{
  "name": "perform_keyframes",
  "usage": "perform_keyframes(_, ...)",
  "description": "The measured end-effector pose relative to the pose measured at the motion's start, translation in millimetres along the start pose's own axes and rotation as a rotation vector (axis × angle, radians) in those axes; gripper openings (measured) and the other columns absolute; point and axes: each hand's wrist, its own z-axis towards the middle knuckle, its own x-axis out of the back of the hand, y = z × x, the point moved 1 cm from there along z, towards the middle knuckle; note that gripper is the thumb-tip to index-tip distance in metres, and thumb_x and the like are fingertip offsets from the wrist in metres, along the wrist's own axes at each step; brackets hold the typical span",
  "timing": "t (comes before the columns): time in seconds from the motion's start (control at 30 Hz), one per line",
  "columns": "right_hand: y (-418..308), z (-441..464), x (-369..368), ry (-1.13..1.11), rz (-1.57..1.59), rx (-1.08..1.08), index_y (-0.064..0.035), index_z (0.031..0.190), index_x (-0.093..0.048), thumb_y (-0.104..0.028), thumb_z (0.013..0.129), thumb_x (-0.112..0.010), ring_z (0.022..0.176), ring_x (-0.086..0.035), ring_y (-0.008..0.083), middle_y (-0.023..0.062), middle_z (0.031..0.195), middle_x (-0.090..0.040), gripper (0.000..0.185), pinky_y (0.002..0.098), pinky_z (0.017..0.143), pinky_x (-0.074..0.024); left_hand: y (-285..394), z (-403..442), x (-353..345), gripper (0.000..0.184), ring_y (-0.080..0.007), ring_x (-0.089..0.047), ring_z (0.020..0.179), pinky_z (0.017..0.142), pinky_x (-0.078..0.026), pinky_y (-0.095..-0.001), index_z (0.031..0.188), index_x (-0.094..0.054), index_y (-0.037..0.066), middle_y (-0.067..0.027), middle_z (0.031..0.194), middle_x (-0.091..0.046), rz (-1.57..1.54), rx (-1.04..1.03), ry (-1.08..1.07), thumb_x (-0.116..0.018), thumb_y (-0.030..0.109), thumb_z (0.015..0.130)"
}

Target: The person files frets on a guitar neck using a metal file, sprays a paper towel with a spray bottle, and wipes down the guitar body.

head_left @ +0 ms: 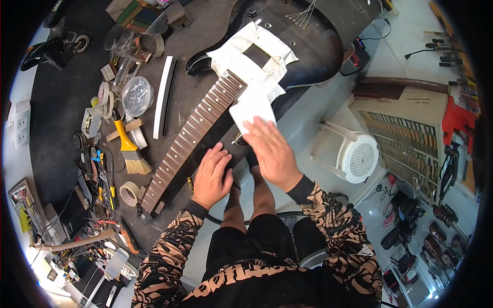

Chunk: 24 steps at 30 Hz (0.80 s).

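A dark guitar body [321, 43] lies at the top of the bench, with white masking paper [233, 50] over its middle. From it the fretted neck [191, 134] runs down to the left. My right hand [272, 154] is at a white sheet [252, 110], fingertips on its lower edge and thumb side hidden; the fingers look stretched out. My left hand [211, 175] rests at the bench's front edge, right of the neck, its fingers apart and nothing visible in it.
Left of the neck are a white-edged straight bar [163, 97], a round clear container [137, 96], a yellow-handled brush [128, 141] and a tape roll [129, 193]. A white stool [359, 158] stands right of the bench, near a cabinet of small drawers [400, 138].
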Motion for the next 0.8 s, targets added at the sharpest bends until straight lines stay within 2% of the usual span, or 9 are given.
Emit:
perform_keyframes(0.13, -22, -25, 17, -0.001, 0.615, -0.195, 0.0008, 0.139, -0.069, 0.001, 0.112, -0.053, 0.138, -0.072, 0.0391, 0.0206, 0.144, -0.076, 0.031, 0.0494, 0.124, -0.0503, 1, 1, 1, 0.049, -0.0379, -0.059, 0.153, 0.129, -0.048, -0.0588, 0.137, -0.068, 0.004, -0.0144, 0.142, -0.068, -0.006, 0.001, 0.011, -0.078, 0.003, 0.089)
perform_keyframes(0.17, -29, -29, 23, 0.111, 0.747, -0.343, 0.0027, 0.138, -0.067, 0.0, 0.117, -0.048, 0.122, -0.079, 0.032, 0.0196, 0.129, -0.081, 0.028, 0.0442, 0.117, -0.0549, 1, 1, 2, 0.049, -0.0376, -0.058, 0.154, 0.129, -0.048, -0.0583, 0.137, -0.068, 0.004, -0.0142, 0.142, -0.068, -0.013, 0.006, -0.01, -0.078, 0.003, 0.089)
perform_keyframes(0.27, -20, -6, 44, 0.522, 0.848, -0.545, 0.0076, 0.142, -0.06, -0.006, 0.122, -0.04, 0.13, -0.074, 0.0302, 0.0199, 0.133, -0.079, 0.031, 0.0432, 0.12, -0.0514, 2, 0, 1, 0.049, -0.0376, -0.058, 0.154, 0.129, -0.047, -0.0583, 0.137, -0.068, 0.004, -0.0143, 0.142, -0.068, -0.015, 0.004, 0.001, -0.078, 0.003, 0.089)
perform_keyframes(0.37, -3, 24, 46, 0.603, 0.538, -0.306, 0.0063, 0.145, -0.06, -0.005, 0.121, -0.042, 0.147, -0.065, 0.0361, 0.0234, 0.15, -0.072, 0.033, 0.0466, 0.126, -0.0471, 3, 1, 1, 0.05, -0.0378, -0.058, 0.154, 0.13, -0.047, -0.0584, 0.137, -0.068, 0.004, -0.0144, 0.142, -0.068, -0.01, 0.002, 0.001, -0.078, 0.003, 0.088)
perform_keyframes(0.53, -9, 10, -1, 0.133, 0.008, -0.061, -0.0005, 0.153, -0.063, 0.003, 0.112, -0.055, 0.157, -0.054, 0.046, 0.019, 0.161, -0.066, 0.042, 0.0503, 0.131, -0.043, 2, 0, -1, 0.05, -0.0383, -0.058, 0.153, 0.13, -0.047, -0.0584, 0.137, -0.068, 0.004, -0.0146, 0.143, -0.068, -0.011, -0.001, 0.0, -0.078, 0.002, 0.088)
perform_keyframes(0.57, -17, 0, -2, 0.083, 0.0, -0.028, 0.001, 0.15, -0.064, 0.0, 0.114, -0.055, 0.152, -0.062, 0.0405, 0.0204, 0.156, -0.069, 0.037, 0.0471, 0.127, -0.0479, 1, 0, -1, 0.05, -0.0388, -0.058, 0.153, 0.13, -0.047, -0.0583, 0.137, -0.068, 0.003, -0.0151, 0.143, -0.068, -0.023, -0.004, 0.005, -0.078, 0.002, 0.088)
perform_keyframes(0.7, -56, -34, 23, 0.041, 1.053, -0.588, 0.0016, 0.147, -0.064, -0.011, 0.122, -0.048, 0.139, -0.071, 0.0257, 0.0187, 0.148, -0.075, 0.032, 0.0402, 0.121, -0.0525, 0, -9, 4, 0.055, -0.0443, -0.057, 0.152, 0.13, -0.046, -0.0569, 0.142, -0.065, 0.002, -0.0205, 0.148, -0.064, -0.288, 0.1, 0.08, -0.077, 0.0, 0.088)
perform_keyframes(0.73, -65, -34, 32, 0.026, 1.258, -0.708, 0.0013, 0.146, -0.065, -0.014, 0.125, -0.044, 0.135, -0.072, 0.0206, 0.0179, 0.146, -0.076, 0.034, 0.038, 0.119, -0.053, 10, -10, 15, 0.063, -0.0461, -0.055, 0.153, 0.13, -0.044, -0.055, 0.153, -0.058, 0.0, -0.0249, 0.155, -0.058, -0.336, 0.127, 0.136, -0.077, 0.009, 0.093)
perform_keyframes(0.8, -70, -38, 39, -0.026, 1.241, -0.792, 0.0024, 0.148, -0.064, -0.018, 0.127, -0.04, 0.134, -0.072, 0.0205, 0.0161, 0.143, -0.076, 0.038, 0.0363, 0.117, -0.0538, 23, -20, 15, 0.075, -0.0424, -0.053, 0.155, 0.13, -0.042, -0.0531, 0.165, -0.046, -0.001, -0.0257, 0.162, -0.053, -0.69, 0.171, 0.163, -0.074, 0.025, 0.101)
